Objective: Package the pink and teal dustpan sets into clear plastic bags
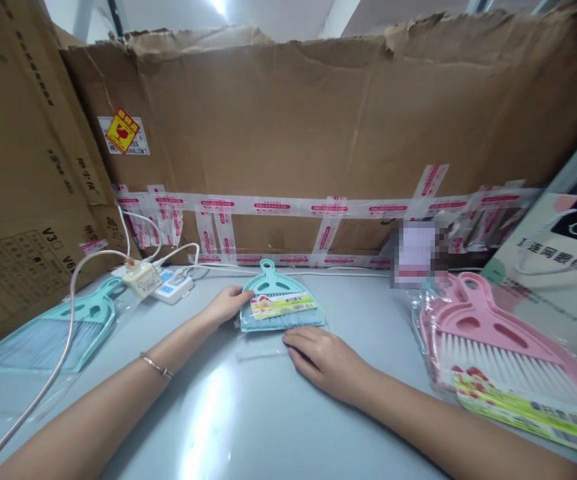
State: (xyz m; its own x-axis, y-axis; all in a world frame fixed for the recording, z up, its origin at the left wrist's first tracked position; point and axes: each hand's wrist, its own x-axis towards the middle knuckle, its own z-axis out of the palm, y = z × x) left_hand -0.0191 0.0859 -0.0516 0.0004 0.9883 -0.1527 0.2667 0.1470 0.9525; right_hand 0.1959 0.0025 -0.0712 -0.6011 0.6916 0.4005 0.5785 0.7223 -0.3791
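Note:
A turquoise dustpan and brush set [282, 313] in a clear plastic bag lies in the middle of the table, handle pointing away from me. Across its bristles runs a yellow-green label card [283, 305]. My left hand [226, 305] grips the set's left edge, thumb on top; its other fingers are mostly hidden. Stretched out beside the lower right edge, my right hand [321, 357] rests with its fingertips on or right at the bag's loose end. I see nothing held in it.
On the right are bagged pink dustpan sets [498, 327] and a printed bag [553, 267]. To the left lie another turquoise set [63, 327], a power strip [174, 287], a charger [142, 277] and a cable [71, 313]. A taped cardboard box [268, 127] walls the back.

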